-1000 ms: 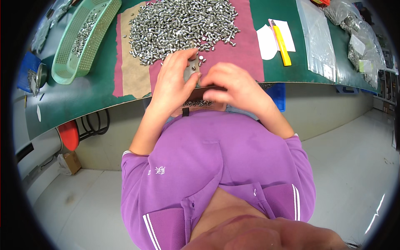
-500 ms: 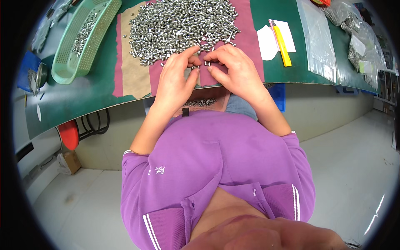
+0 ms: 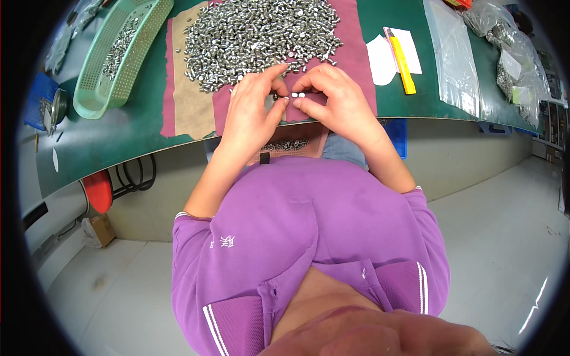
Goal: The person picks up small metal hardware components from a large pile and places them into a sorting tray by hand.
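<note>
Hands: left hand and right hand meet at frame centre, fingers pinching 2 small metal parts.
Source: parts pile, upper centre, just beyond the fingertips.
Technique: probably best to pinch lightly, wrists low.
Edges: tabletop rim lies under the wrists.
Room: green basket upper left, yellow knife upper right.

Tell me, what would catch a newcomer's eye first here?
The big heap of small shiny metal parts on the maroon cloth at the top. Just below it, the left hand and right hand meet, pinching a few parts. A green basket lies at upper left.
</note>
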`<move>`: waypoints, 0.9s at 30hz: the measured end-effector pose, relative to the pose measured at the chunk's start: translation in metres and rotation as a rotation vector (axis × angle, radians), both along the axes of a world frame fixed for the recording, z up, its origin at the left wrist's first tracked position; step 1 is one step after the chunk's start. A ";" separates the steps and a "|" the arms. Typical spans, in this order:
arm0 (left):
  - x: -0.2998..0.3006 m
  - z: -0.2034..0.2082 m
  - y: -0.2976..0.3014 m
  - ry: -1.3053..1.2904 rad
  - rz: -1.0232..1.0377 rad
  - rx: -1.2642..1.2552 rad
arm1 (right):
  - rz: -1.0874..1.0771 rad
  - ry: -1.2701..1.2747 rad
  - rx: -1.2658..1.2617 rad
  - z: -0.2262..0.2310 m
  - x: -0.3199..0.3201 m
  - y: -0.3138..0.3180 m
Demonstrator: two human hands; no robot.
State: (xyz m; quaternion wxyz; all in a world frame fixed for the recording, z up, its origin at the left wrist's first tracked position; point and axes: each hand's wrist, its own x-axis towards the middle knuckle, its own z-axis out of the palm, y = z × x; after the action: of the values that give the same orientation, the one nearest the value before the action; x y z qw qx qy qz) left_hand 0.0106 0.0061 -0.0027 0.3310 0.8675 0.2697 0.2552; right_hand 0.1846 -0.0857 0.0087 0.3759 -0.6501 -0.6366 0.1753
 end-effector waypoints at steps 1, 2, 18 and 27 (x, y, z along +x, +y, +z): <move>0.000 0.000 0.000 -0.007 -0.007 -0.004 | 0.008 -0.005 0.013 -0.002 0.001 0.000; 0.000 0.000 0.000 -0.014 -0.014 -0.009 | 0.016 -0.010 0.026 -0.004 0.002 0.000; -0.007 0.008 0.000 0.012 0.001 -0.042 | 0.000 -0.029 0.002 -0.002 0.003 -0.004; -0.006 -0.002 0.000 -0.059 0.039 0.120 | -0.001 -0.156 0.133 -0.011 0.006 -0.003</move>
State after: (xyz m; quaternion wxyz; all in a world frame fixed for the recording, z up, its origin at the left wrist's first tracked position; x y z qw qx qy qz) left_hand 0.0042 0.0057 -0.0051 0.2810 0.8725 0.2607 0.3030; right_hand 0.1909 -0.0885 -0.0026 0.3677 -0.6356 -0.6739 0.0814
